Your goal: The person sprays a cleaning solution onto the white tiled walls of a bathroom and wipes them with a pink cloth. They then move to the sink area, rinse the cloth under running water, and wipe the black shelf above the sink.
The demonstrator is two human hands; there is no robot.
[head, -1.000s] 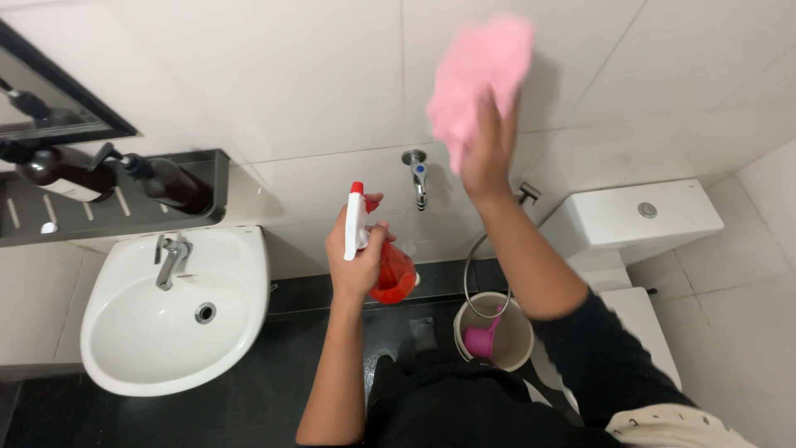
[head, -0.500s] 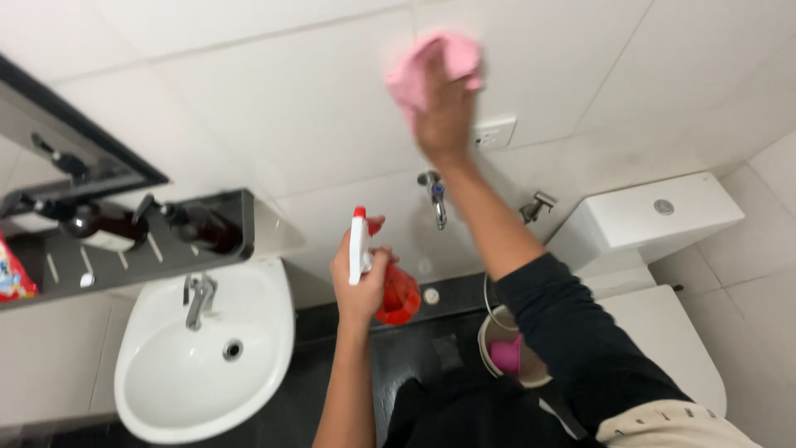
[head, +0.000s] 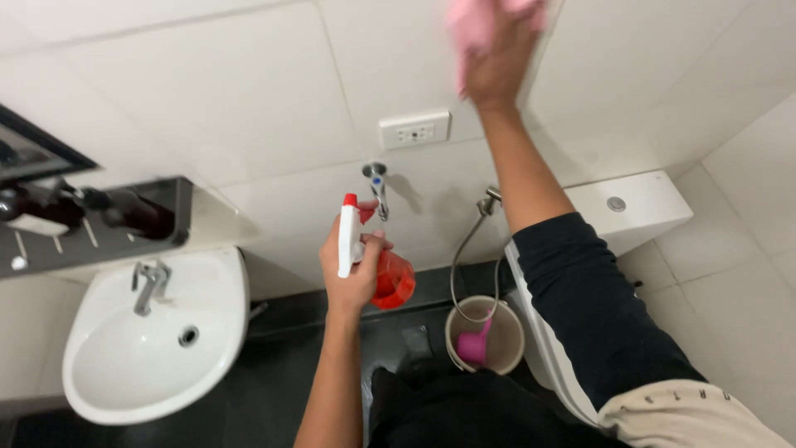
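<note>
L hand [head: 352, 278] grips spray bottle [head: 373, 261]

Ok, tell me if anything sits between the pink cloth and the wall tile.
Nothing visible does. The right hand presses the pink cloth flat on the white wall tile, above the socket.

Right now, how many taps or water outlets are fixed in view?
3: a chrome basin tap on the white sink, a wall tap on the tiles, and a hose valve beside the toilet cistern. Others may be hidden.
</note>
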